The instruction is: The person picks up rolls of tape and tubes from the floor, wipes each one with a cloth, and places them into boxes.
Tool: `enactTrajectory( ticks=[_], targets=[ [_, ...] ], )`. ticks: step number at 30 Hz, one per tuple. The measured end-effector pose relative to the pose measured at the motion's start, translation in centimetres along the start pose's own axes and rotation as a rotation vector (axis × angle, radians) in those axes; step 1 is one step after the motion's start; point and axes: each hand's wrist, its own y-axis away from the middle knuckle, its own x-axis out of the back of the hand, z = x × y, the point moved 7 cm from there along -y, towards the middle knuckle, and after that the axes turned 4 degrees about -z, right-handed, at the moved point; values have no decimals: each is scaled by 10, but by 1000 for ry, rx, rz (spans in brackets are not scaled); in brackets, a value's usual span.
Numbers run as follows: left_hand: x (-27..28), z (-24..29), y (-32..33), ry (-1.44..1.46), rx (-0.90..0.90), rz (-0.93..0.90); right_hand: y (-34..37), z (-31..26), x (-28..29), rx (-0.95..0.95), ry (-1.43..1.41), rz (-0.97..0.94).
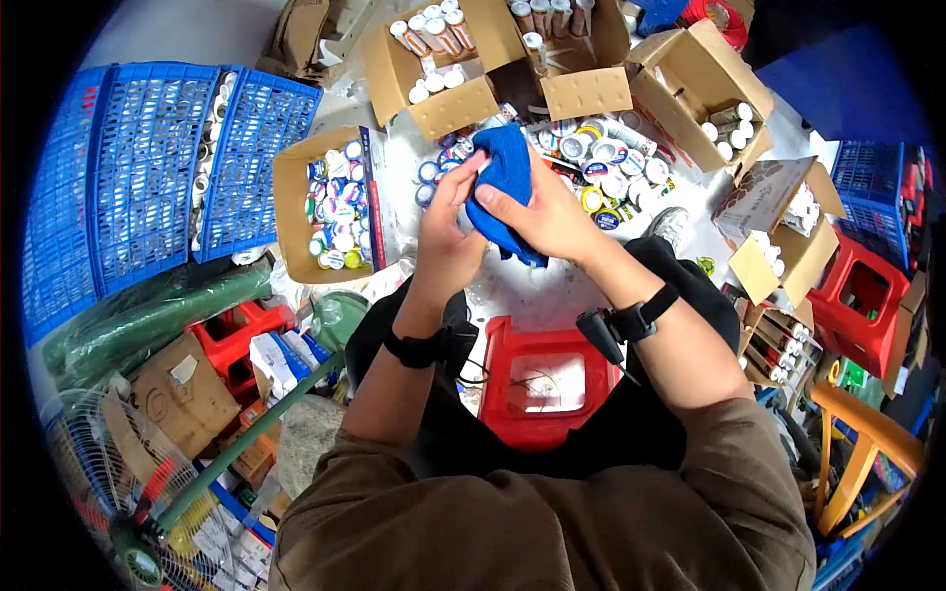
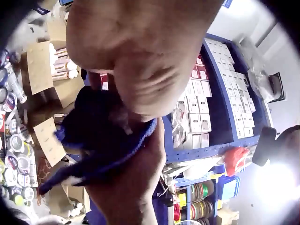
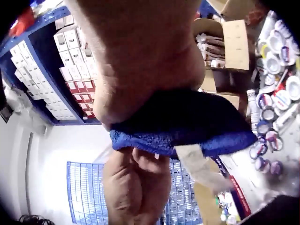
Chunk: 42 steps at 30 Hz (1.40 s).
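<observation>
A blue cloth point(image 1: 505, 163) with a fuzzy edge is bunched between both hands, held out in front of the body. My right hand point(image 1: 560, 219) grips it, thumb laid across its near face. From the other side my left hand point(image 1: 451, 236) holds the cloth, its fingertips at the cloth's edge. In the right wrist view a pale tag point(image 3: 189, 157) hangs from the cloth point(image 3: 187, 126), and the left hand point(image 3: 136, 187) sits under its edge. Folds and hands hide the cloth's inside; I cannot tell whether anything is wrapped there.
Many round-lidded containers point(image 1: 616, 172) lie loose behind the hands. A cardboard box point(image 1: 288, 202) of similar containers stands left; boxes with white-capped tubes point(image 1: 434, 34) line the back. A red stool point(image 1: 503, 394) is between the legs. Blue crates point(image 1: 148, 167) and a fan point(image 1: 128, 483) are left.
</observation>
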Motion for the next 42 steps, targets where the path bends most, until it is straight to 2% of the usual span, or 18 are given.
enactTrajectory(
  ticks=[4, 6, 7, 8, 13, 18, 20, 22, 24, 25, 26, 27, 30, 31, 36, 38, 39, 42],
  targets=[
    [1, -1, -13, -193, 12, -138, -1, 10, 4, -115, 119, 80],
    [-1, 8, -20, -321, -184, -196, -5, 17, 6, -74, -63, 207],
    [-4, 7, -22, -292, -214, -261, -8, 17, 9, -35, -23, 273],
    [-6, 5, -25, -252, -246, -322, -9, 26, 14, -152, -3, 302],
    [-1, -11, -48, -185, -341, -286, -21, 41, 15, -277, 28, 393],
    [18, -12, -57, 21, -119, -254, -30, 57, 8, -370, -425, 441],
    [25, -17, -64, 121, -141, -247, -35, 51, -8, -368, -674, 386],
    [29, -15, -66, -24, -221, -259, -41, 47, -11, -225, -530, 325],
    [28, -18, -64, -80, -223, -265, -42, 56, -7, -288, -484, 343],
    [31, -17, -58, -153, -187, -181, -43, 56, -7, -288, -483, 343],
    [33, -17, -56, -224, -149, -96, -43, 56, -2, -303, -274, 358],
    [39, -21, -56, -214, -286, 70, -43, 54, 1, -315, -66, 370],
    [63, -27, -61, -332, -345, 99, -38, 58, 3, -475, -78, 388],
    [66, -21, -59, -352, -287, 141, -39, 60, -1, -491, -10, 335],
    [58, -27, -49, -293, -238, -8, -44, 77, -25, -262, -52, 333],
    [44, -24, -38, -567, -315, -171, -42, 85, -29, -449, -188, 306],
    [45, -27, -38, -535, -279, -178, -38, 83, -24, -509, -142, 363],
    [61, -28, -34, -374, -139, -39, -42, 86, -27, -521, -52, 282]
  ],
)
